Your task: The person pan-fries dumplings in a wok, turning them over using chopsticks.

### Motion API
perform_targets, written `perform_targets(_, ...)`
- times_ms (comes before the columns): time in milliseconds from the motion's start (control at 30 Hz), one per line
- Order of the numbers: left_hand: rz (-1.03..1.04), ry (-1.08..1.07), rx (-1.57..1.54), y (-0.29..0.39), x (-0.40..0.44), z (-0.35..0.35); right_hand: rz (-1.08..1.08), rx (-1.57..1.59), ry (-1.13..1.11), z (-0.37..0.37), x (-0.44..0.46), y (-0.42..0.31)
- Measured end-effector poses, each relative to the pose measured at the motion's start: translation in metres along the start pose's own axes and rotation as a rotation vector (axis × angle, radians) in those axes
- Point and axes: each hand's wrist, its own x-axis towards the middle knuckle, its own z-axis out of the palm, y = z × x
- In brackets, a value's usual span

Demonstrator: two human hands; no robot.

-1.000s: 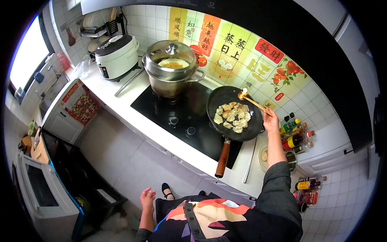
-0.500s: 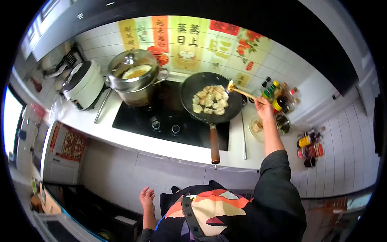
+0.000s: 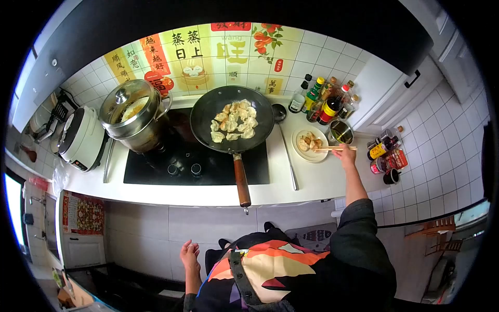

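My right hand (image 3: 344, 155) is closed around wooden chopsticks (image 3: 332, 148), whose tips reach the dumplings (image 3: 310, 142) on a small white plate (image 3: 300, 154). Whether the tips grip a dumpling is too small to tell. To the left, a black frying pan (image 3: 203, 123) with a wooden handle sits on the cooktop (image 3: 140, 169) and holds several pale, partly browned dumplings (image 3: 234, 122). My left hand (image 3: 190, 253) hangs low in front of the counter, fingers loosely apart, holding nothing.
A lidded steel pot (image 3: 135, 119) stands on the cooktop's left side, beside a white cooker (image 3: 83, 139). Right of the pan lies a long ladle (image 3: 287, 148). Several sauce bottles (image 3: 328, 108) and a metal container (image 3: 341, 132) stand behind and beside the plate.
The view has turned to the right. My right hand has carried the chopsticks, with a browned dumpling at their tips, from the pan's edge to the white plate.
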Motion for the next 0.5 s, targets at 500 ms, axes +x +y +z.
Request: perform_targets(500, -0.005, 0.081, -0.041, -0.018, -0.028, 0.004, -0.319, -0.217, -0.601, 0.189, -0.089, -0.107)
